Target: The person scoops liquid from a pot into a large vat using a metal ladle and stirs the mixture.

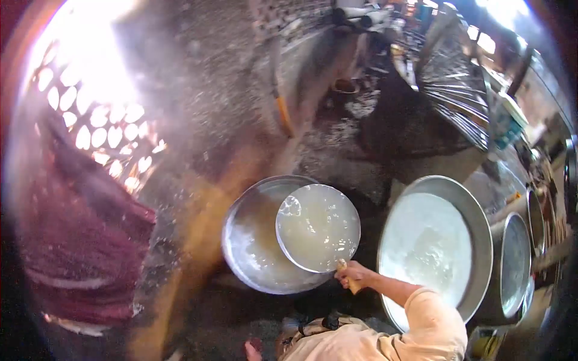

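My right hand (pixel 353 276) is closed around a short, pale wooden handle (pixel 354 287) at the near rim of a round pan (pixel 318 228). Cloudy, whitish liquid with small bubbles fills the pan. Whether the handle is fixed to the pan, I cannot tell. The pan overlaps a wide metal basin (pixel 236 240), which has murky liquid and a foamy patch inside. To the right of my forearm stands a large round metal tub (pixel 480 240) holding white liquid. My left hand cannot be made out; a small skin-toned patch shows at the bottom edge.
Another metal pot (pixel 515 265) stands right of the tub. A dark red cloth (pixel 90 253) hangs at the left, below a bright wall with openings (pixel 114 135). Toward the back lie a stick with an orange end (pixel 284 115) and a fan of thin rods (pixel 456 105).
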The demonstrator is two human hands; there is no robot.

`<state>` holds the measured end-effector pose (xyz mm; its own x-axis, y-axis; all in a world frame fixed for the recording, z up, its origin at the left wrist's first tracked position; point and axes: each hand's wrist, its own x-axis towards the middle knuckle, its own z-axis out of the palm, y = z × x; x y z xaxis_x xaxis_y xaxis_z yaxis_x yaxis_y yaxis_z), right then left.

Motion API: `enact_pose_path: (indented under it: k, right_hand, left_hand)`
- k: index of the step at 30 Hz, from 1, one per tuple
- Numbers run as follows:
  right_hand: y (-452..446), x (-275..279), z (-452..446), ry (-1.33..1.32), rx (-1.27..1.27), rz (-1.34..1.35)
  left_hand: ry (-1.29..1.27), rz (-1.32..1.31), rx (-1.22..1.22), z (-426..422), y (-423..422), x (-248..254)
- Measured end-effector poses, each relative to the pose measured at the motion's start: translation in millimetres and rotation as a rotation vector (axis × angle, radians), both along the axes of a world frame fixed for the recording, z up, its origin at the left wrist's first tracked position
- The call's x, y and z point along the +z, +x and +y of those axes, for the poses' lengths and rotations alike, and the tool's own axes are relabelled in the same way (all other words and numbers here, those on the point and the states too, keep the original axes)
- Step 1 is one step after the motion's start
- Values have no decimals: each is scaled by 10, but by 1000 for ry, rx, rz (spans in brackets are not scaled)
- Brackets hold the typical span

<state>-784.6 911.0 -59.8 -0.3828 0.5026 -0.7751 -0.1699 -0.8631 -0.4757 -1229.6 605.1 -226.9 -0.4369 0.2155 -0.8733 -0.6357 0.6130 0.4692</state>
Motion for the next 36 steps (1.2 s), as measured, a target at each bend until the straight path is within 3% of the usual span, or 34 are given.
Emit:
enact_pose_path:
  k: [7, 11, 16, 18, 19, 21, 22, 26, 32, 34, 36]
  right_hand:
    - [1900, 679, -896, -34, -9, -337]
    - [2686, 548, -1631, -90, -119, -442]
    - [3071, 152, -2384, -100, -293, -489]
    - [3201, -364, -2744, -73, -452, -410]
    - [3229, -597, -2943, 134, -368, -409]
    - [3213, -1088, -3149, 66, -493, -440]
    - [3069, -1057, -3122, -168, -736, -368]
    - [2796, -1405, -3168, -116, -915, -272]
    - [2616, -1529, -3150, -182, -1146, -158]
    - [2692, -1627, -3256, -250, -1181, -189]
    - [2878, -2105, -3616, 51, -846, -726]
  left_hand:
    - [232, -105, -297, 554, 701, 13]
    - [336, -124, -480, 699, 1095, 263]
    - [113, -63, -561, 1089, 1233, 267]
    - [159, 6, -646, 1172, 1392, 453]
    - [129, 28, -665, 1274, 1451, 483]
    - [123, 79, -689, 1367, 1529, 610]
    - [128, 122, -705, 1432, 1592, 661]
    - [105, 188, -759, 1713, 1968, 1109]
    - [185, 234, -825, 1938, 2415, 1252]
    - [197, 240, -915, 1987, 2539, 1243]
    - [190, 250, -938, 2009, 2667, 1285]
